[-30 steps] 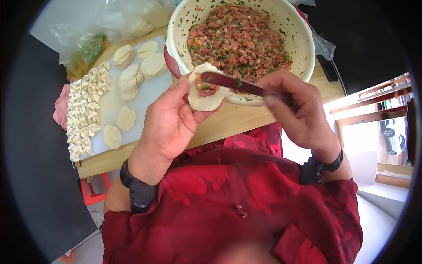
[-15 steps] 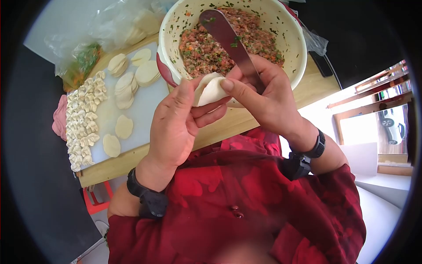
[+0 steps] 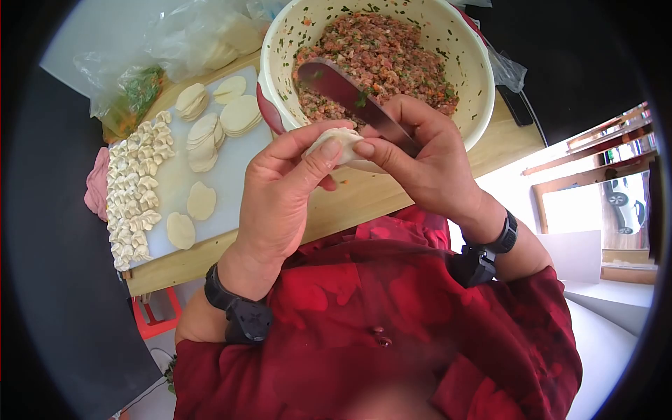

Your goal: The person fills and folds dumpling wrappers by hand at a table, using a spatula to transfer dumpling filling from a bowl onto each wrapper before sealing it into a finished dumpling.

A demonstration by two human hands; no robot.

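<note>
A folded dough wrapper (image 3: 340, 143) is pinched between both hands, just in front of the bowl. My left hand (image 3: 280, 182) grips its left side, with the thumb pressed on the edge. The thumb of my right hand (image 3: 427, 157) touches its right end, while the same hand holds a flat metal spatula (image 3: 350, 94) whose blade points up and left. That blade hangs over the minced filling (image 3: 378, 52) with green flecks, in a large cream bowl (image 3: 476, 84). Any filling inside the wrapper is hidden.
Left of the bowl, a white board (image 3: 168, 185) carries stacks of round wrappers (image 3: 240, 115), two loose wrappers and rows of folded dumplings (image 3: 133, 189). Plastic bags (image 3: 189, 42) lie behind it. A pink cloth (image 3: 97, 185) is at the far left, a dark phone-like object (image 3: 516, 106) right of the bowl.
The wrapper has gone from partly open to folded more closed, and my left thumb has come down onto it. The spatula blade has tilted lower and to the left.
</note>
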